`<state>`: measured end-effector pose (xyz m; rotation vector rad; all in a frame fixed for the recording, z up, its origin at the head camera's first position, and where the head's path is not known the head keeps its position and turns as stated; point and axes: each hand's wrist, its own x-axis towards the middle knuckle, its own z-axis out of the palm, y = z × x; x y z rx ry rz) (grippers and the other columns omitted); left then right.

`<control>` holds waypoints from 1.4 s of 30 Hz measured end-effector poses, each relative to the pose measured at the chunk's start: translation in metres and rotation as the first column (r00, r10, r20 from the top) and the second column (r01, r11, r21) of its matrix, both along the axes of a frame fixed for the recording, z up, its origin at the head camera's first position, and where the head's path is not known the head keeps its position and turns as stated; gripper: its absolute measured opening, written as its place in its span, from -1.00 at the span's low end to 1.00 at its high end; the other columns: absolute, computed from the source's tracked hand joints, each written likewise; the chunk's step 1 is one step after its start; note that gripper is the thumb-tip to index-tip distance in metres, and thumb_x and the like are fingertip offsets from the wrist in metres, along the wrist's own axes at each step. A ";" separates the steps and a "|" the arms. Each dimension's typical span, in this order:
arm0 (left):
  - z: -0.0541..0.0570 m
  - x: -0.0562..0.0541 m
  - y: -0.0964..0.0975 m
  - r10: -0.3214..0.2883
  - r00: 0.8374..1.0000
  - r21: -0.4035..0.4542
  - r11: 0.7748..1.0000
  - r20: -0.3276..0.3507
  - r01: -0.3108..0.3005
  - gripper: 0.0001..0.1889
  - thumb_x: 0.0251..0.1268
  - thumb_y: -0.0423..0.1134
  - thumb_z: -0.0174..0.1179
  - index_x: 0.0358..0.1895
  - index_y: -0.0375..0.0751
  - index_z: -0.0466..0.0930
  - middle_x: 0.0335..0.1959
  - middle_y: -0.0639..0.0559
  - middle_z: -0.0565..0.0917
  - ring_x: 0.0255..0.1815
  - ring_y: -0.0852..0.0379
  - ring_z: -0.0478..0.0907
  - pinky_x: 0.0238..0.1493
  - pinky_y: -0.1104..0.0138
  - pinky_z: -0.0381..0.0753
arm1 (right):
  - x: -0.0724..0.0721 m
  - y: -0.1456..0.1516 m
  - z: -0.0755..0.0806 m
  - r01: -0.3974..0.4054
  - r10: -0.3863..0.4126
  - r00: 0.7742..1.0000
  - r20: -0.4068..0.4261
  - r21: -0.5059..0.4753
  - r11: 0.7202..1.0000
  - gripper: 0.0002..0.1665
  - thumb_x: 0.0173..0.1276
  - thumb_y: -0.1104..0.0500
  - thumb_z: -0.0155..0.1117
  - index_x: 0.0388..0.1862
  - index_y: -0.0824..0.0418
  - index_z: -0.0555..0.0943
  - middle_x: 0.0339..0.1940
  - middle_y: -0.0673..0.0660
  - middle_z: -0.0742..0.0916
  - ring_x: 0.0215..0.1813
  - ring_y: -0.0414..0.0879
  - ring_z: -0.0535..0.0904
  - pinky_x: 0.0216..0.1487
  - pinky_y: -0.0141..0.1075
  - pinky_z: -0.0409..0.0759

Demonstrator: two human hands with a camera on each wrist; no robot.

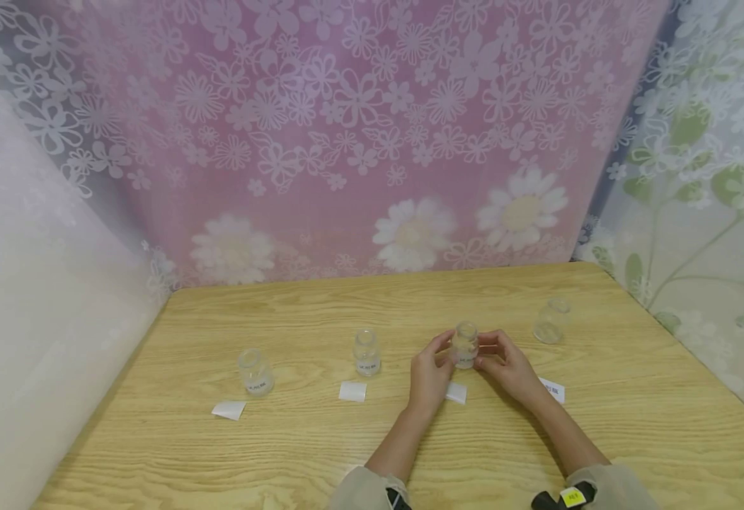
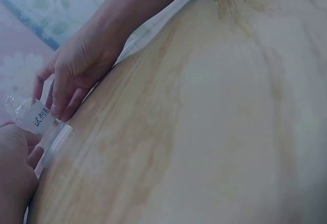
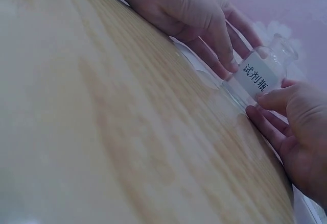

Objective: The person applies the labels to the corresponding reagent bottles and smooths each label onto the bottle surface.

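Both hands are on a small clear glass reagent bottle (image 1: 465,343) standing upright on the table. My left hand (image 1: 431,377) holds its left side, thumb at the front near the label's edge. From the right, my right hand (image 1: 508,368) grips it, with the thumb on the label and fingers round the glass. The white label (image 3: 257,76) with black Chinese characters sits on the bottle's front in the right wrist view. Just below the bottle lies a blank white paper slip (image 1: 456,393), partly covered by the left hand.
Two labelled bottles stand to the left, one at middle (image 1: 367,354) and one farther left (image 1: 255,373), with blank slips (image 1: 352,391) before them. At right are an unlabelled bottle (image 1: 551,324) and a printed label slip (image 1: 553,389). Floral curtains (image 1: 372,142) surround the wooden table (image 1: 282,453).
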<state>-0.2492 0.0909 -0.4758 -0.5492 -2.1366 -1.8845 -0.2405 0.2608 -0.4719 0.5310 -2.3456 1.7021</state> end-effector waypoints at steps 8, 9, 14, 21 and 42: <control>0.000 -0.001 0.001 -0.002 0.999 0.030 1.000 0.053 0.000 -0.57 0.13 -0.55 0.18 0.08 -0.15 0.54 -0.03 -0.11 0.58 -0.06 0.02 0.55 -0.17 0.43 0.53 | 0.003 -0.003 0.003 -0.018 0.021 0.999 0.036 -0.071 0.997 -0.64 0.32 0.41 0.10 0.04 0.52 0.29 0.04 0.45 0.42 -0.02 -0.16 0.45 -0.12 -0.33 0.55; -0.001 -0.001 0.001 -0.003 0.998 0.034 0.999 0.061 0.000 -0.57 0.14 -0.55 0.18 0.08 -0.14 0.54 -0.04 -0.12 0.58 -0.07 0.03 0.56 -0.18 0.43 0.53 | 0.003 -0.004 0.004 -0.023 0.027 0.999 0.038 -0.084 0.996 -0.65 0.33 0.41 0.08 0.04 0.54 0.29 0.04 0.47 0.42 -0.03 -0.18 0.46 -0.13 -0.31 0.56; -0.003 -0.001 0.001 -0.013 0.997 0.042 0.999 0.076 0.010 -0.59 0.17 -0.51 0.17 0.10 -0.12 0.53 -0.04 -0.15 0.57 -0.11 0.00 0.58 -0.19 0.41 0.54 | 0.004 -0.005 0.007 -0.035 0.040 0.998 0.042 -0.116 0.993 -0.68 0.40 0.37 -0.01 0.03 0.57 0.27 0.05 0.49 0.38 -0.05 -0.25 0.49 -0.15 -0.24 0.57; -0.002 0.000 0.000 -0.024 0.998 0.065 0.998 0.056 0.021 -0.61 0.20 -0.47 0.17 0.11 -0.17 0.51 -0.01 -0.15 0.56 -0.05 -0.01 0.55 -0.16 0.39 0.54 | 0.004 -0.005 0.007 -0.033 0.040 0.998 0.048 -0.135 0.990 -0.68 0.42 0.36 -0.04 0.03 0.59 0.27 0.07 0.45 0.36 -0.05 -0.27 0.48 -0.14 -0.21 0.57; 0.057 0.018 0.022 0.028 0.942 0.045 0.999 -0.334 -0.014 -0.64 0.16 -0.52 0.14 0.06 -0.39 0.42 0.05 -0.16 0.48 0.07 -0.01 0.38 0.04 0.17 0.42 | 0.013 0.049 0.056 0.265 -0.283 0.947 -0.153 -0.130 0.956 -0.72 0.37 0.35 0.06 -0.03 0.54 0.37 -0.13 0.04 0.61 -0.10 -0.25 0.52 -0.13 -0.53 0.47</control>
